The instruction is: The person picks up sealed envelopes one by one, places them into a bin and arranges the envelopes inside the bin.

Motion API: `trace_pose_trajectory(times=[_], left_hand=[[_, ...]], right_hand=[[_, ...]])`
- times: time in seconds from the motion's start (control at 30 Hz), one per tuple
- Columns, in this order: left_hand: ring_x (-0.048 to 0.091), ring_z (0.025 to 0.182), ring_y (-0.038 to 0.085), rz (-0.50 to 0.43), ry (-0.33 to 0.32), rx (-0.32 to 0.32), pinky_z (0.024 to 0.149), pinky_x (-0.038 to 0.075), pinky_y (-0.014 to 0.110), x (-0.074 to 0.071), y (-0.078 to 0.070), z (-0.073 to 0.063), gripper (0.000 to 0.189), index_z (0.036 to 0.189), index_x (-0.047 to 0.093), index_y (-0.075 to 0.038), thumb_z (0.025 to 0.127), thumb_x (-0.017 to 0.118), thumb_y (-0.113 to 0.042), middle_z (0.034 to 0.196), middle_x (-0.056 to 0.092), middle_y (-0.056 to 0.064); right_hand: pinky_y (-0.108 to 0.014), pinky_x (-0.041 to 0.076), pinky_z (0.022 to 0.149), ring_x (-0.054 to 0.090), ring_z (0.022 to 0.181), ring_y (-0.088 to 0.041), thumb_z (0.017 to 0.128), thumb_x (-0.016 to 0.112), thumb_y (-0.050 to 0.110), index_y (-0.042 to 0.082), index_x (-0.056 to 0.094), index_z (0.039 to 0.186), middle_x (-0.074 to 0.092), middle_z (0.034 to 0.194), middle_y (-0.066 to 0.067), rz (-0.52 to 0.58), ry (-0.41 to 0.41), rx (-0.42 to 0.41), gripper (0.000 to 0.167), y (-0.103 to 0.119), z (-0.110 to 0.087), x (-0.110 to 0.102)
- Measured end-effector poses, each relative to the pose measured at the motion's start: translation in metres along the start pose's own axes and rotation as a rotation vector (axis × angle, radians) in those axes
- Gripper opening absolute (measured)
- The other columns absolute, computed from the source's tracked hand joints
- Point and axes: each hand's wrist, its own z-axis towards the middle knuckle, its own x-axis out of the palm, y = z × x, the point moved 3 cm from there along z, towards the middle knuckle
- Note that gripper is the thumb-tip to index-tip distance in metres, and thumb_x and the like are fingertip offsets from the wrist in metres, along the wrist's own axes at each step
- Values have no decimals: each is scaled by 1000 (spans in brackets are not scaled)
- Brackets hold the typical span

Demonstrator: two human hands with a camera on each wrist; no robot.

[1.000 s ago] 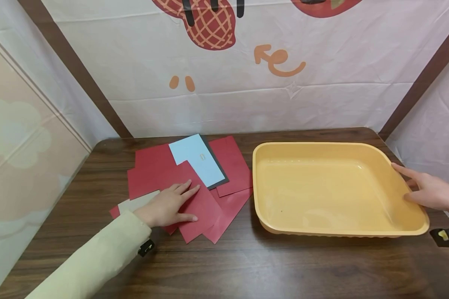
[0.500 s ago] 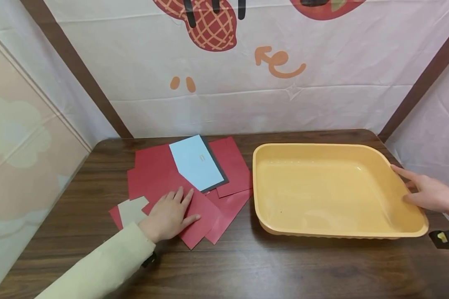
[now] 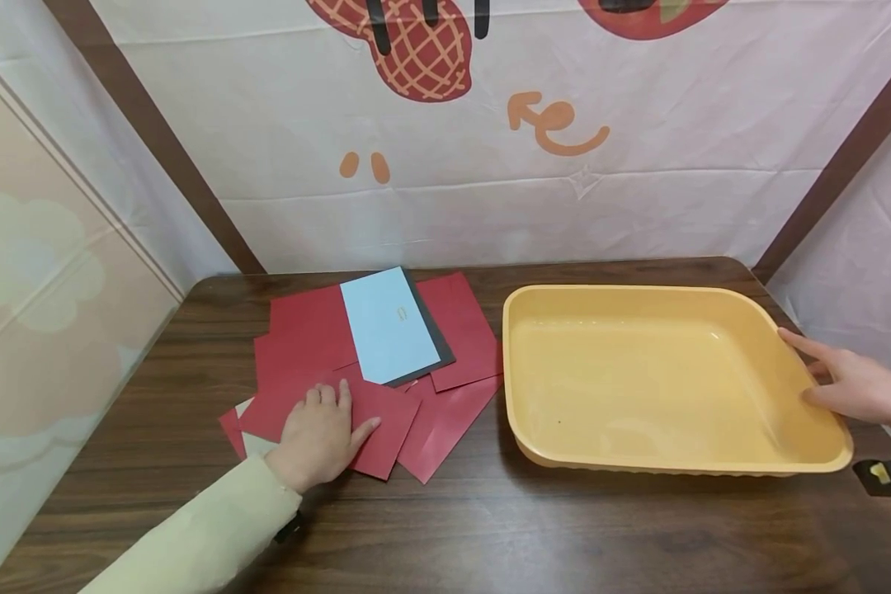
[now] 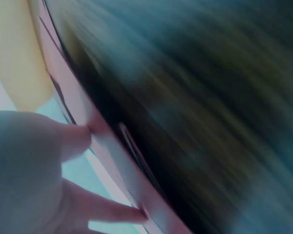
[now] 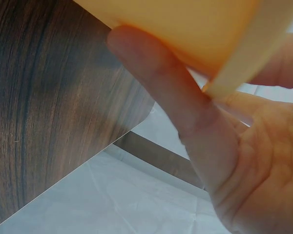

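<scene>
My left hand (image 3: 313,437) rests with spread fingers on a red paper card (image 3: 382,412), at the front of a loose pile. Behind the hand lies a light blue card (image 3: 389,330) with a small gold mark, over a dark card (image 3: 436,334). In the left wrist view the fingertips touch a pink-looking card edge (image 4: 102,131); the rest is blurred. At the right, my right hand (image 3: 854,384) holds the side of a yellow plastic tray (image 3: 638,388). The right wrist view shows the thumb on one side of the tray's wall (image 5: 200,29) and fingers on the other.
Further red cards (image 3: 304,318) spread around the blue one, and another red card (image 3: 460,330) reaches toward the tray. A pale piece (image 3: 256,445) shows beneath the left hand. All lie on a dark wooden table (image 3: 490,528), with a printed cloth (image 3: 445,223) behind it.
My left hand has slid left and slightly toward the front, turning the top red card with it. More of the blue card shows now. The right hand and tray stay put.
</scene>
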Motion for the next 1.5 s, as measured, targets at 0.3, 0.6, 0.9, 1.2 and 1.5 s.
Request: trace_pose_trajectory(times=[0.3, 0.6, 0.9, 1.2, 1.5], left_hand=[[65, 92, 47, 38, 25, -32, 74, 57, 47, -9, -16, 5, 71, 116, 55, 22, 88, 62, -43, 98, 64, 36], [68, 66, 37, 117, 11, -57, 50, 54, 38, -10, -25, 9, 67, 107, 63, 19, 91, 57, -45, 67, 66, 22], [49, 46, 19, -59, 61, -119, 46, 46, 30, -11, -10, 12, 56, 55, 48, -6, 89, 58, -50, 51, 46, 7], [47, 46, 22, -223, -79, -167, 44, 41, 34, -19, 28, 5, 47, 88, 52, 5, 90, 58, -41, 57, 47, 11], [49, 54, 28, -318, 29, -305, 44, 40, 37, -14, 68, -8, 80, 104, 41, 12, 81, 62, -61, 88, 44, 28]], right_hand=[[-30, 48, 53, 67, 74, -31, 77, 61, -2, -17, 1, 142, 56, 103, -45, 9, 2, 3, 90, -1, -1, 0], [-29, 47, 53, 67, 76, -35, 75, 61, -1, -17, 3, 142, 57, 102, -44, -8, -12, -5, 90, 0, 0, -1], [-30, 48, 54, 66, 78, -39, 76, 62, -2, -17, 3, 142, 56, 102, -44, -11, -13, -2, 90, 0, 0, -1], [-30, 48, 54, 66, 78, -40, 76, 62, -1, -16, 4, 142, 57, 102, -44, -30, -19, -3, 90, -1, -1, 1], [-30, 47, 53, 66, 78, -41, 75, 63, -1, -17, 4, 142, 57, 101, -44, -39, -29, -19, 90, -1, 0, 1]])
